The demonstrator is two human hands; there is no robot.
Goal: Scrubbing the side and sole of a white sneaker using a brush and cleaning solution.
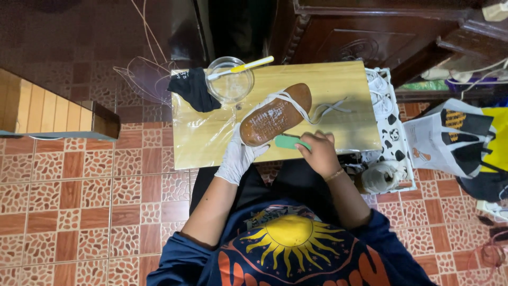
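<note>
On the wooden board, a shoe lies sole-up between two hands.

At the board's near edge, the gloved left hand clasps the shoe's heel end, seemingly to steady the brown sole facing up; white laces trail toward the board's right side. The bare right hand is closed around a green brush, or perhaps a sponge, just beside the sole. At the board's far edge sit a glass bowl with a toothbrush across it and a black cloth.
</note>
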